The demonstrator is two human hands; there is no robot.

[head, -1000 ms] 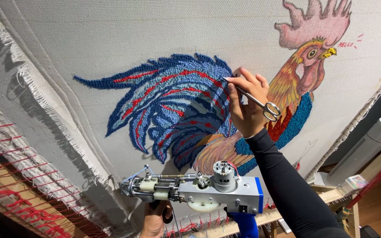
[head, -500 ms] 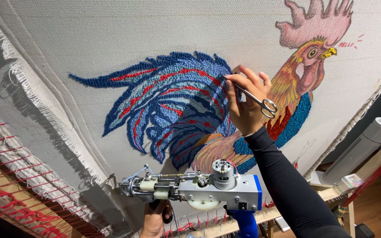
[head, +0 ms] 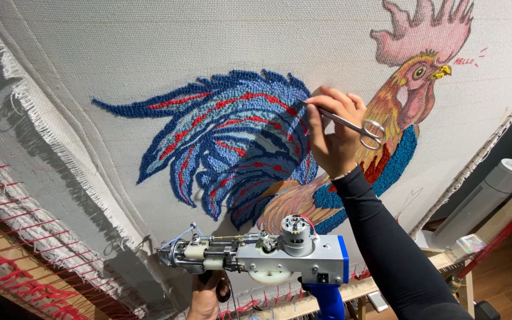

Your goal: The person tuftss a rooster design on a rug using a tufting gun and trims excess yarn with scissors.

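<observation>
The right hand (head: 336, 133) is pinching small steel scissors (head: 351, 125), tips laid against the rooster's blue tufted tail (head: 226, 139) on the stretched cloth (head: 149, 47). Below the tail, the left hand (head: 205, 296) is gripping a tufting gun (head: 268, 255) clear of the pile; bare cloth lies open above.

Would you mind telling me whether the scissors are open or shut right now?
Shut, as far as shows: the scissors in the right hand taper to one thin tip against the blue tufted yarn.

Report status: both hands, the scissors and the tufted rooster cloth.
Right hand grips scissors, tips at blue tail tufting. Left hand low, holding tufting gun. Nothing between.
</observation>
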